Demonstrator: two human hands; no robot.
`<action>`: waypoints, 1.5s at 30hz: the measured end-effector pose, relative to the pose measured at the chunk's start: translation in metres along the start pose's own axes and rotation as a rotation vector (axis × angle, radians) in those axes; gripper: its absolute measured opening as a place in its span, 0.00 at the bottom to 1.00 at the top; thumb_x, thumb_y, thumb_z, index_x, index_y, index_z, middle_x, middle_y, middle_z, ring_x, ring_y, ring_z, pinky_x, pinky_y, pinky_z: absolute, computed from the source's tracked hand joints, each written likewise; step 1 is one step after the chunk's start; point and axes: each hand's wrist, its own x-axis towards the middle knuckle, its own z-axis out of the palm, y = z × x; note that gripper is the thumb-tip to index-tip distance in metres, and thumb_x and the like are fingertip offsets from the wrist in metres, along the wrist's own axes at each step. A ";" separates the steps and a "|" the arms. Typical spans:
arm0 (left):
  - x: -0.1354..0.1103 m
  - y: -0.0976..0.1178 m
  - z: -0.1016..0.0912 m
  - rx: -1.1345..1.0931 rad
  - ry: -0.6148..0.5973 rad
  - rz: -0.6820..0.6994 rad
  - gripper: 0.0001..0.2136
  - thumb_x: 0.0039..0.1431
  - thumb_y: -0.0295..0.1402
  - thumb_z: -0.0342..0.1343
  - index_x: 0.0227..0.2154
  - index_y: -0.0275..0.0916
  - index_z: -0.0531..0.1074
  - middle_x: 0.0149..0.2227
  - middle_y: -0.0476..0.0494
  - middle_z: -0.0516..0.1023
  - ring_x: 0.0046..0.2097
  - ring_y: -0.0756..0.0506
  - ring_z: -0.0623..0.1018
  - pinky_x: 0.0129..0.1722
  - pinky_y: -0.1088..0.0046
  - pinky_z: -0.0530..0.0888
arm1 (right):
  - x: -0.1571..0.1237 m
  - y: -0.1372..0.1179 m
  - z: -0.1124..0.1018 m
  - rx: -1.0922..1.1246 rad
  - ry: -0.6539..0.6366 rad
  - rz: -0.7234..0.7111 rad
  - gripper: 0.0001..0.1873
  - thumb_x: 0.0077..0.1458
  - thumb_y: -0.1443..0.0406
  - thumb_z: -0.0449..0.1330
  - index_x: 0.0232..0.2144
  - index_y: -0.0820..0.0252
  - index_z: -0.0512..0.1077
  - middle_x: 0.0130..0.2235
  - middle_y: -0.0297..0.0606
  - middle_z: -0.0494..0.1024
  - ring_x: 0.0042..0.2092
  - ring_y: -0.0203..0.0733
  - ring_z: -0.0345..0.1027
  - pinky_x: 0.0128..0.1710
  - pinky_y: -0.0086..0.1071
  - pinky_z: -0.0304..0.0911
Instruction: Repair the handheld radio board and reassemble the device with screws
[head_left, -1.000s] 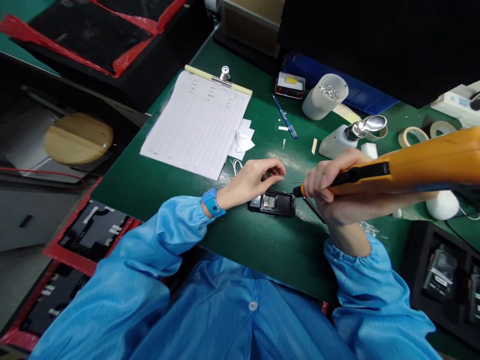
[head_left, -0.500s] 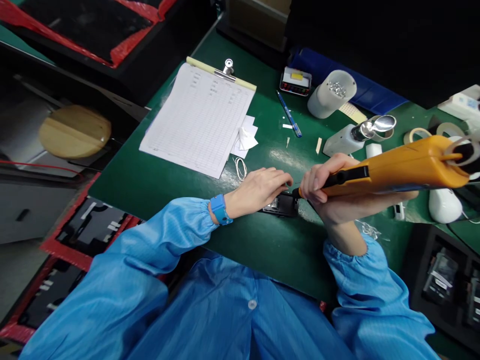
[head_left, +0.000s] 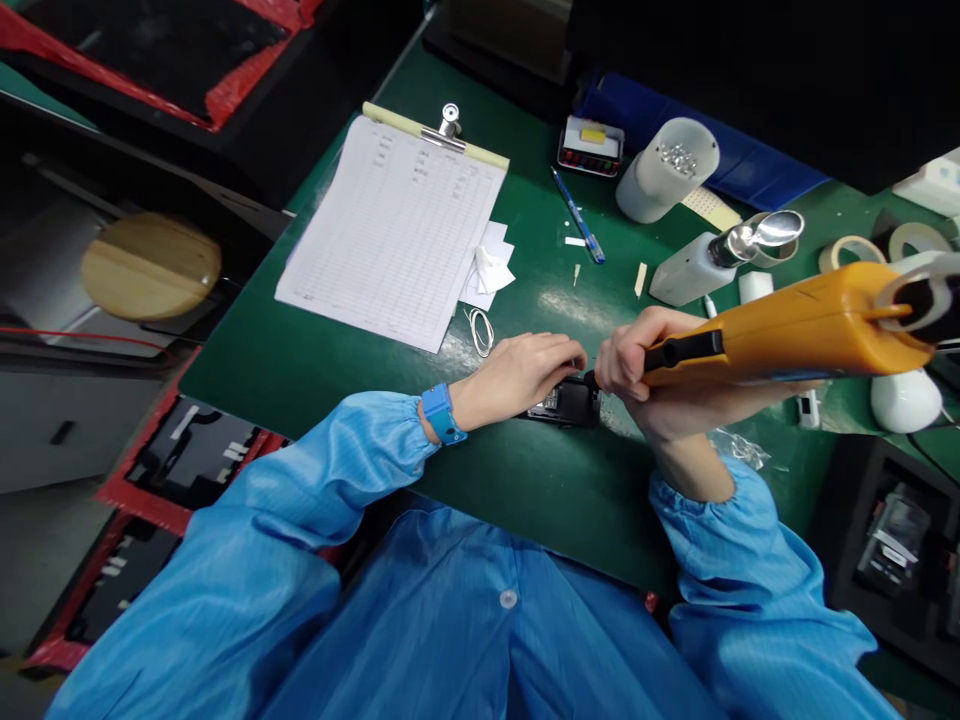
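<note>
My right hand [head_left: 637,370] is wrapped around an orange electric screwdriver [head_left: 802,330] with a black lever. The tool lies nearly level, its dark tip reaching the far right corner of a small black device casing [head_left: 579,403] on the table. My left hand [head_left: 525,368] is curled over the casing's left part and grips it, fingers bent at its far edge. The left fingertips are close to the screwdriver's tip. Some light inner parts show in the casing beside the left hand; the hand covers the rest. A blue wrist strap [head_left: 442,413] is on my left wrist.
On the green table [head_left: 495,490] lie a clipboard with sheets [head_left: 397,220], a coiled white cord [head_left: 480,332] and a blue pen [head_left: 577,215]. A white cup of metal pieces [head_left: 664,175] and a dispenser bottle [head_left: 682,270] stand behind. A dark foam tray [head_left: 847,530] sits at right.
Both hands, the screwdriver and the casing keep nearly the same arrangement. The view has shifted slightly; the casing shows a little higher and the right grip has moved slightly.
</note>
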 end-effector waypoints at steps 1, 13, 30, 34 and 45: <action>0.000 0.000 0.000 -0.012 0.004 0.005 0.12 0.86 0.32 0.50 0.53 0.39 0.80 0.48 0.40 0.88 0.51 0.40 0.88 0.51 0.66 0.80 | -0.001 -0.002 -0.002 -0.004 -0.018 0.020 0.45 0.57 0.20 0.62 0.29 0.55 0.76 0.17 0.25 0.60 0.16 0.34 0.50 0.19 0.33 0.49; 0.000 -0.001 0.000 -0.077 0.049 -0.028 0.10 0.84 0.33 0.53 0.52 0.40 0.80 0.48 0.40 0.89 0.49 0.40 0.89 0.49 0.67 0.80 | 0.004 -0.003 -0.007 -0.017 -0.095 -0.017 0.45 0.62 0.21 0.58 0.28 0.55 0.75 0.16 0.25 0.60 0.15 0.34 0.52 0.17 0.32 0.51; 0.008 0.010 -0.026 -0.547 0.014 -0.085 0.09 0.68 0.24 0.73 0.48 0.38 0.83 0.42 0.45 0.92 0.46 0.46 0.91 0.52 0.70 0.85 | 0.005 -0.063 0.040 -0.050 0.238 -0.003 0.39 0.64 0.28 0.66 0.27 0.55 0.80 0.18 0.27 0.61 0.18 0.34 0.50 0.20 0.35 0.51; 0.007 0.013 -0.027 -0.577 0.012 -0.095 0.08 0.69 0.26 0.74 0.48 0.38 0.85 0.43 0.43 0.93 0.47 0.44 0.93 0.53 0.69 0.87 | 0.007 -0.065 0.042 -0.029 0.296 -0.017 0.33 0.66 0.37 0.72 0.25 0.56 0.79 0.17 0.27 0.60 0.18 0.34 0.50 0.20 0.34 0.49; 0.008 0.014 -0.030 -0.606 0.067 -0.073 0.08 0.67 0.28 0.77 0.44 0.37 0.85 0.41 0.43 0.93 0.44 0.45 0.93 0.51 0.71 0.87 | 0.010 -0.064 0.042 -0.029 0.278 -0.089 0.36 0.65 0.34 0.71 0.24 0.57 0.75 0.17 0.25 0.59 0.16 0.30 0.50 0.18 0.30 0.49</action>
